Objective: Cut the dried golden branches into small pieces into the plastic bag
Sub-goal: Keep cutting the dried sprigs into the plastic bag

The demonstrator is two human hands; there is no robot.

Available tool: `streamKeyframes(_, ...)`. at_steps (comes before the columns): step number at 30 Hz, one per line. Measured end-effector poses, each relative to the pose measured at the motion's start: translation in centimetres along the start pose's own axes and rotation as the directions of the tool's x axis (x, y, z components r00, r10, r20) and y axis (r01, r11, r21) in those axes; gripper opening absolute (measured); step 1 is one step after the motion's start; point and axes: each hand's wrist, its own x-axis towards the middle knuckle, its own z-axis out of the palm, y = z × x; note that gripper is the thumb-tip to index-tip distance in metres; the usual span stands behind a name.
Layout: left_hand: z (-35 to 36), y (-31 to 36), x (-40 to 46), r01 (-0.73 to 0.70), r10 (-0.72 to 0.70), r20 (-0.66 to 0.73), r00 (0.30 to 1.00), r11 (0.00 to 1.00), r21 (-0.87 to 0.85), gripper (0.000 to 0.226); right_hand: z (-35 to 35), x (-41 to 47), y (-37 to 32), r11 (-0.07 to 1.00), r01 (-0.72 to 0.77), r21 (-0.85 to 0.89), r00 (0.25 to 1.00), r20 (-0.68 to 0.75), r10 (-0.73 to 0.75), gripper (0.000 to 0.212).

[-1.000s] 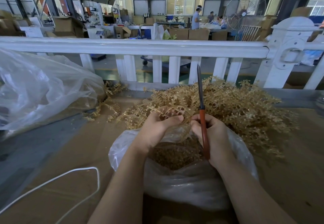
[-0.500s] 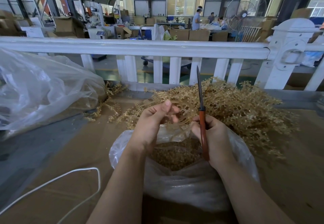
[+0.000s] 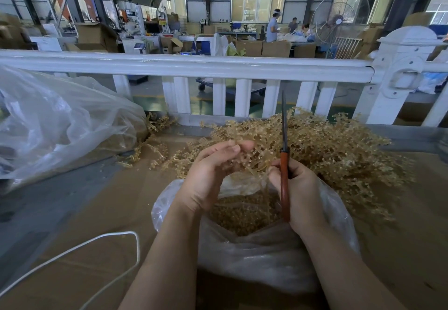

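Head view: the left hand (image 3: 213,176) is raised over the mouth of the bag (image 3: 266,256), and its fingers (image 3: 232,149) are curled around a thin sprig (image 3: 254,162) of the golden branches. The right hand (image 3: 300,200) is just beside it, on the other side of the bag opening, and it grips the scissors (image 3: 284,164) by the orange-red handle. The blades are together and point up and away from the person (the tip reaches as high as the fence posts in the picture). The two hands are near each other but do not touch.

The bag is clear plastic, it stands open on the brown table (image 3: 97,225) between the forearms, and small golden pieces (image 3: 242,215) fill its bottom. Behind the hands, a big pile (image 3: 339,149) of uncut branches lies on the table, against the white fence (image 3: 194,67).

At the left, a second, larger plastic bag (image 3: 55,120) lies on its side, with some loose sprigs near its open end. A white cord (image 3: 97,249) curves over the table at the lower left. Beyond the fence there is a workshop with boxes, and a standing fan (image 3: 339,16).
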Motion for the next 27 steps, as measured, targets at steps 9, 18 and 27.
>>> streamKeyframes(9, -0.1, -0.3, 0.3, -0.071, 0.059, -0.062, 0.996, 0.976, -0.205, 0.027, 0.1, -0.2, -0.3, 0.994, 0.032, -0.101, 0.999, -0.012, -0.033, 0.020)
streamKeyframes(18, -0.4, 0.0, 0.6, -0.251, 0.178, -0.351, 0.919, 0.952, -0.174, 0.026, 0.3, -0.6, -0.9, 0.988, 0.090, -0.126, 0.996, 0.004, -0.090, 0.052)
streamKeyframes(27, 0.0, -1.0, 0.8, -0.074, 0.042, -0.390, 0.920, 0.995, -0.068, 0.019, 0.7, -1.2, -1.1, 0.899, 0.267, -0.347, 0.962, 0.041, -0.270, 0.035)
